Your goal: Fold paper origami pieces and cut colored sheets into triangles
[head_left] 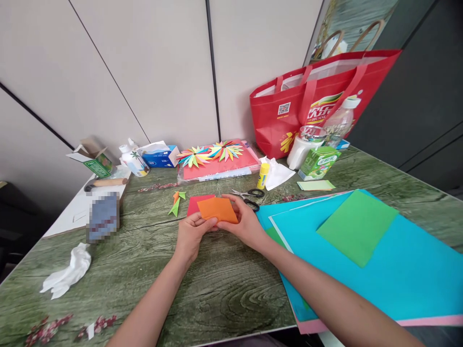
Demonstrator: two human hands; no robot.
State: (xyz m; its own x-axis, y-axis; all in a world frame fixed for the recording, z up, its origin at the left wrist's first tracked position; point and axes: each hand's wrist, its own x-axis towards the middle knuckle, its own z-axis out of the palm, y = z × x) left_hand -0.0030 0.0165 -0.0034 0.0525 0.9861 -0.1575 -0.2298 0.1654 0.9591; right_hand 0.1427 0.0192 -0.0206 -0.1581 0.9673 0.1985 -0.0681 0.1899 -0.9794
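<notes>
In left hand (191, 233), pinched thumb-to-fingers: lower-left edge of orange paper (217, 209). Partly hidden behind: red paper (196, 203). In right hand (246, 222), thumb and index moderately spread: right side of orange paper. Just beyond: black-handled scissors (247, 195).

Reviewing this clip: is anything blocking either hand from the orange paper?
Nothing visible. The left hand and right hand grip the orange paper directly; the red paper shows beyond it.

Bare left forearm (155, 299), bare right forearm (325, 284), bare fingers (206, 225); dark cloth (249, 342) at bottom edge
</notes>
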